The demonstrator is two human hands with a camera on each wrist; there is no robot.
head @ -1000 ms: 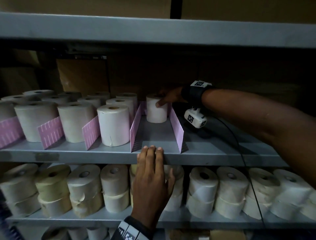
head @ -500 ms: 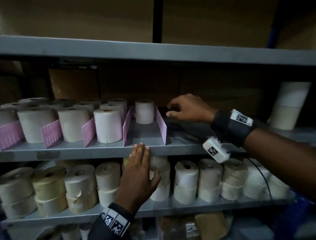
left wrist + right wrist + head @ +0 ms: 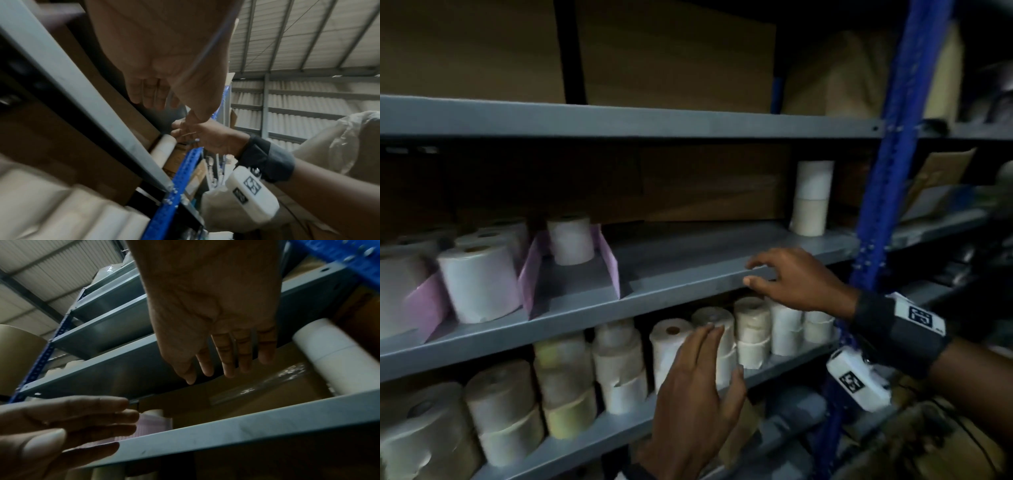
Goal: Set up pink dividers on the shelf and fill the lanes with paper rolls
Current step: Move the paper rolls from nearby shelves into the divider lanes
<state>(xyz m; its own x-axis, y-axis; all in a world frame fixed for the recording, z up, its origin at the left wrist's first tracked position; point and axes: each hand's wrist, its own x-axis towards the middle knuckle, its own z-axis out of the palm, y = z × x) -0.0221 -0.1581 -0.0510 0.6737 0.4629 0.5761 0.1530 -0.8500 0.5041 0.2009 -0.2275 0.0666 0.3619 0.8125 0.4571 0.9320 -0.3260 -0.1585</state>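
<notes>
On the grey middle shelf (image 3: 688, 274) pink dividers (image 3: 608, 260) form lanes. One white paper roll (image 3: 570, 240) stands at the back of the rightmost lane; the lanes to its left hold rolls (image 3: 479, 284). My right hand (image 3: 784, 277) hovers empty at the shelf's front edge, right of the dividers, fingers loosely spread. My left hand (image 3: 702, 370) is below it, flat and empty, in front of the rolls on the lower shelf (image 3: 722, 329). The right wrist view shows the right hand's fingers (image 3: 228, 360) straight, holding nothing. Two stacked rolls (image 3: 812, 198) stand at the shelf's far right.
A blue perforated upright (image 3: 887, 192) bounds the shelf on the right. Brown cartons (image 3: 671, 54) fill the top shelf and stand behind the middle shelf. The lower shelf carries several stacked rolls (image 3: 619, 366). Bagged goods (image 3: 928, 442) lie at the lower right.
My right hand let go of the roll in the lane and drew back right to the shelf's front edge. My left hand dropped off the shelf edge. The view swung right.
</notes>
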